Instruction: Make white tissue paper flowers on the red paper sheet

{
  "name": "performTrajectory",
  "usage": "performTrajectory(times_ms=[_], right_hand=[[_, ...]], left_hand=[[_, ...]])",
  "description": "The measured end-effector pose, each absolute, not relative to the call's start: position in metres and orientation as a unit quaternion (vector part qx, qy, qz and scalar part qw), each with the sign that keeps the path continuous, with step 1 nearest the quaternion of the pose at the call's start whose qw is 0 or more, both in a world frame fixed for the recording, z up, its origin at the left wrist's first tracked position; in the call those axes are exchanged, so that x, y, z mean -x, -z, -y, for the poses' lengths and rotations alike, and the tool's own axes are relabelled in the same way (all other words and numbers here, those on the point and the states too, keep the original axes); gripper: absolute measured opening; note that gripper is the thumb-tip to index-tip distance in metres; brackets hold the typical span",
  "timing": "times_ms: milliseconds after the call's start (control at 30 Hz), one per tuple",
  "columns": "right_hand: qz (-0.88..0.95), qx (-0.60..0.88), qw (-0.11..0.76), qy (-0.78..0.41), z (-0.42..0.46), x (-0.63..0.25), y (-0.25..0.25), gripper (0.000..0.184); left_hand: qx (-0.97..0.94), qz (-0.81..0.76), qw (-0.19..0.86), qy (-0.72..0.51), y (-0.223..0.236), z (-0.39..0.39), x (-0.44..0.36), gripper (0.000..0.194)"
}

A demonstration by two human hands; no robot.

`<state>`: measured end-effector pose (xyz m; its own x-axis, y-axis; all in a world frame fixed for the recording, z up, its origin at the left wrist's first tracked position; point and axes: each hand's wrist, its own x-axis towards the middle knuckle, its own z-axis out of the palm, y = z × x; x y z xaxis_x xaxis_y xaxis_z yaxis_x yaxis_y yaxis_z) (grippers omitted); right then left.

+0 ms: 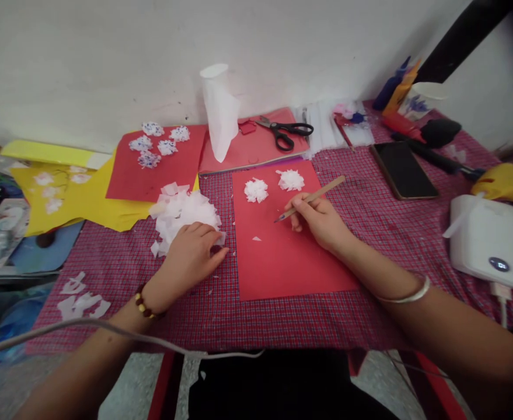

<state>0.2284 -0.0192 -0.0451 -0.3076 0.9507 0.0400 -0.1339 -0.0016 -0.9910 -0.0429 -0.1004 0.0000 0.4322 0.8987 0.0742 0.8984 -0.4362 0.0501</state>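
My right hand [315, 219] grips a wooden pencil [333, 185] with a dark tip. The tip points down at the red sheet of paper [278, 268], below two white paper flowers [255, 190] made of crumpled bits. A small white scrap [256, 238] lies on the same sheet. To the left, my left hand [193, 251] rests on the near edge of a pile of cut white paper pieces [184, 210]. Its thumb stands apart from the bent fingers, and nothing shows held between them. The fingertips touch the pieces.
Behind lie black-handled scissors [285, 131], a white paper cone [219, 111] and a red sheet [151, 181] with several blue-speckled paper flowers. On the right are a phone [403, 169], a white power bank [488, 239] and a yellow glue gun [505, 184]. A cable [120, 331] crosses the front.
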Motion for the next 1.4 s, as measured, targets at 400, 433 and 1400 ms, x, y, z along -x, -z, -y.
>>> performTrajectory(times_ms=[400,433,1400], right_hand=[[0.532,0.355,0.463,-0.613,0.018,-0.230,0.042,0.025],[0.526,0.350,0.477,-0.611,0.018,-0.232,0.040,0.025],[0.562,0.362,0.478,-0.570,0.024,-0.235,0.039,0.022]], left_hand=[[-0.632,-0.640,0.286,-0.330,-0.025,0.075,0.030,0.011],[-0.588,-0.625,0.346,-0.379,-0.029,0.070,0.023,0.011],[-0.322,-0.484,0.685,-0.439,0.027,0.043,-0.049,0.015]])
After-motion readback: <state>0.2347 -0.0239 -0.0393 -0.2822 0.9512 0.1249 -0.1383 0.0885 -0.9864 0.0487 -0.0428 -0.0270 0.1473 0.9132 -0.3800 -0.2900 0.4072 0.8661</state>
